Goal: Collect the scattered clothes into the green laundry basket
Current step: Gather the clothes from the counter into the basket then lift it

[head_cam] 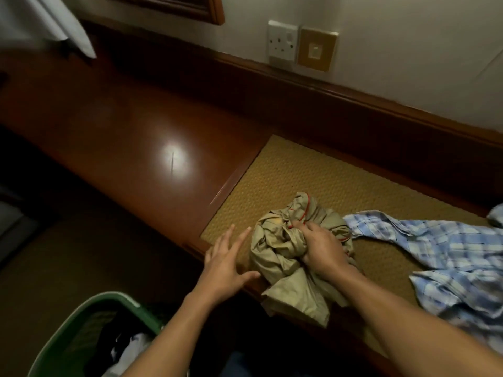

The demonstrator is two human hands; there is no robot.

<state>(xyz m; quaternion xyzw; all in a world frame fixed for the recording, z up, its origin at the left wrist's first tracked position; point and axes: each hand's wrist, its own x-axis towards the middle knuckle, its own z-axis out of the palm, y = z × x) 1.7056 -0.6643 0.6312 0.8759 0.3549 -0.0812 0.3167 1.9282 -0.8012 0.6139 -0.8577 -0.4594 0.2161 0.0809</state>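
Right now, right hand (324, 250): fingers curled down into a bunched khaki garment (283, 257), grasping a fistful of the cloth from above. Thin red trim shows on the folds near the fingertips.

Left hand (226, 263): released, fingers straight and spread, palm down, holding nothing. It hovers just left of the khaki bundle. The thumb reaches toward the cloth; cannot tell whether it touches.

Khaki garment sits crumpled at the front of a woven straw-coloured mat (313, 175) set into the bench (122, 137). Its lower end spills over the bench's front edge.

Just right of it, and touching it at the collar end, lies a blue-and-white checked shirt (446, 257), spread loosely across the mat and trailing off toward the right edge of view.

Left of the mat, the bench top is dark polished wood with a bright glare spot.

Green laundry basket (81, 306) stands lower left, below the bench edge and near the left forearm. Only part of its rim and one wall show. Dark and white clothes (128, 346) lie inside.

Behind the bench, a dark wooden rail runs along a white wall. On the wall, a white socket (281, 40) sits just beside a brass switch plate (317, 49). A white cloth (62, 25) hangs in at the upper left corner, blurred.
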